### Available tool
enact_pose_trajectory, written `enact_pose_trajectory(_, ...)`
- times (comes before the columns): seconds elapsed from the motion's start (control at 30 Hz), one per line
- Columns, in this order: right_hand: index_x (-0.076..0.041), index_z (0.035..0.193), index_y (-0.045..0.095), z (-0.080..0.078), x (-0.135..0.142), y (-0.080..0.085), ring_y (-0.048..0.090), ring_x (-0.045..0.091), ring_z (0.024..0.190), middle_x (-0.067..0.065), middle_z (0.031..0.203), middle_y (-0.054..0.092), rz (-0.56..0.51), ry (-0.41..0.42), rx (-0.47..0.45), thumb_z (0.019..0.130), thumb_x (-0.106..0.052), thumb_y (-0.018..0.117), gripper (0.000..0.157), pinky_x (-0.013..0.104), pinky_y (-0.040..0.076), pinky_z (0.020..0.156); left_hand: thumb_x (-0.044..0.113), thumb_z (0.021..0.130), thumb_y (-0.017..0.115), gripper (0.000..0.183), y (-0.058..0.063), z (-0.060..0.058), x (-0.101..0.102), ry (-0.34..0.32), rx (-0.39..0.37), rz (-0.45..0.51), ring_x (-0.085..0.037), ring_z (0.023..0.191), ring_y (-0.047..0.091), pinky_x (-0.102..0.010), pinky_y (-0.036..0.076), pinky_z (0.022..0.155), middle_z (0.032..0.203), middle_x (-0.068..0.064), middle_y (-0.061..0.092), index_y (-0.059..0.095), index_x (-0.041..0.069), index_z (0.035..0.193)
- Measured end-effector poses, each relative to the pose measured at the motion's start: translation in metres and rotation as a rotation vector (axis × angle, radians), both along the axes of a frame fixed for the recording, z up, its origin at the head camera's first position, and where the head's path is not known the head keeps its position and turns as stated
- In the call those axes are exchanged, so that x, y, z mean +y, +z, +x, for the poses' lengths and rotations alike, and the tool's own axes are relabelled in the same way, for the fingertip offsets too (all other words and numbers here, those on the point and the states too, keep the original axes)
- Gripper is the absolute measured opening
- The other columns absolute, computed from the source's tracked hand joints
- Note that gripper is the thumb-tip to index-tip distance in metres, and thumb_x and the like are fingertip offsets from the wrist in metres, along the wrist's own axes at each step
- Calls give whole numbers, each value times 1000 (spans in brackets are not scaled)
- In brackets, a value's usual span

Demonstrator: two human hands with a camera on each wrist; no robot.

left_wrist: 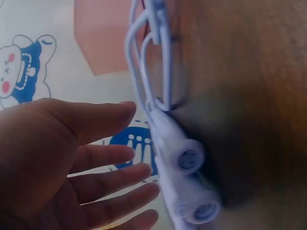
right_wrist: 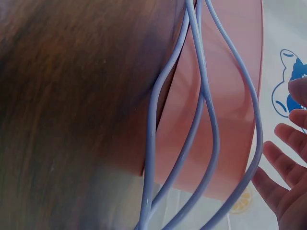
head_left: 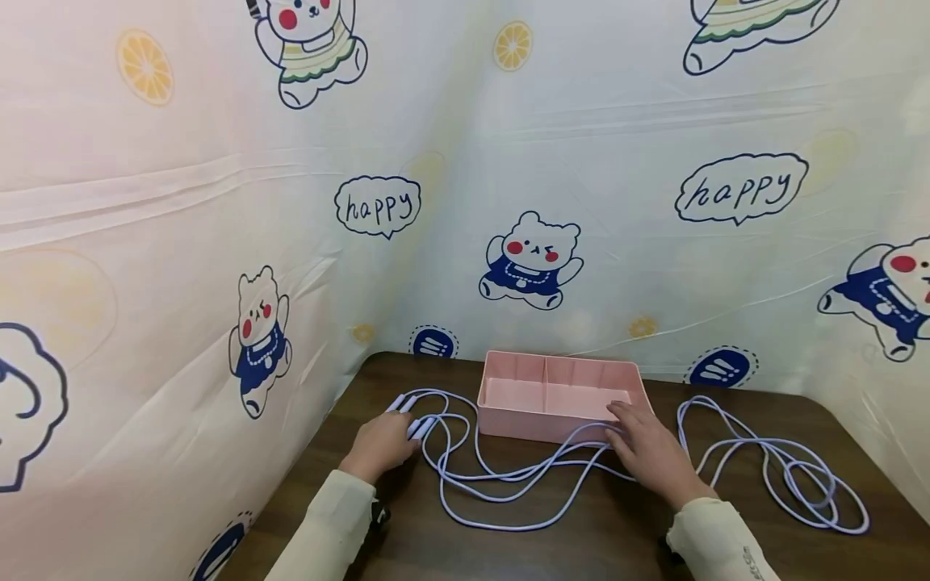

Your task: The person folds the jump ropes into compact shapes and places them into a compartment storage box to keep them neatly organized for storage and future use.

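Observation:
A lavender jump rope [head_left: 508,528] lies in loose loops in front of a pink divided box [head_left: 538,424]. Its handles [left_wrist: 184,155] are at the left, their round ends facing the left wrist camera. Beside them is my left hand [head_left: 383,442], fingers spread and fairly straight, thumb apart; in the left wrist view no finger wraps a handle. My right hand [head_left: 651,452] reaches over the box's front right corner with its fingers extended. Strands of cord [right_wrist: 211,129] pass between that hand and the box's front wall. Whether its little finger touches a strand, I cannot tell.
More lavender cord [head_left: 814,476] lies coiled at the right of the dark wooden table [head_left: 465,557]. One upright divider [head_left: 546,386] splits the box into two compartments. A printed cloth [head_left: 617,121] hangs behind the table and along its sides.

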State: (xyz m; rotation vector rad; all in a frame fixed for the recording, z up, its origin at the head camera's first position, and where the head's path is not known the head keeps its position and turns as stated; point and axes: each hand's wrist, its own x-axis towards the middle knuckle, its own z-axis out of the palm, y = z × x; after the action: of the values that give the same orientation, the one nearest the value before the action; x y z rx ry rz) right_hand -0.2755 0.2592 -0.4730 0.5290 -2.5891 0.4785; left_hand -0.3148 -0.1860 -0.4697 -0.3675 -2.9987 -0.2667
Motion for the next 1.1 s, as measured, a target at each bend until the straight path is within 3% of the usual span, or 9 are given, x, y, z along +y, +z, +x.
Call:
enact_pose_trajectory(0.37,1,127,59,0,-1,0,50,41,122,20,128,58,-13,-10,16,88,-15,73,45,58,38,100,35,82,77,28,-17,-8,-6,48,-21,-4,-20,62,50,-46,45,57,70,-1,53,61,12,79)
enact_pose_trajectory(0.57,-1,128,58,0,0,0,49,40,123,19,129,58,-13,-14,-7,88,-18,71,45,57,38,100,37,81,77,30,-24,-13,-5,57,-29,27,-22,64,53,-47,46,58,74,-2,57,63,11,85)
enact_pose_trajectory(0.67,-1,126,60,-2,0,-2,52,38,120,18,128,59,-22,4,22,87,-17,73,44,56,40,99,32,81,77,26,-26,-15,-4,49,-35,44,-20,61,51,-44,45,57,70,0,54,61,11,83)
enact_pose_trajectory(0.9,0,122,63,-8,-5,-5,55,36,115,17,122,62,-16,55,94,84,-14,75,42,54,42,97,13,76,67,13,-24,-14,-5,51,-149,148,-16,40,51,-34,43,43,58,-1,52,54,11,75)
enact_pose_trajectory(1.1,-1,121,63,-12,-13,-2,56,34,114,15,121,63,-11,106,98,84,-13,75,41,54,42,97,8,74,65,13,-25,-15,-6,33,-148,162,-18,43,50,-34,43,41,62,-3,51,52,9,73)
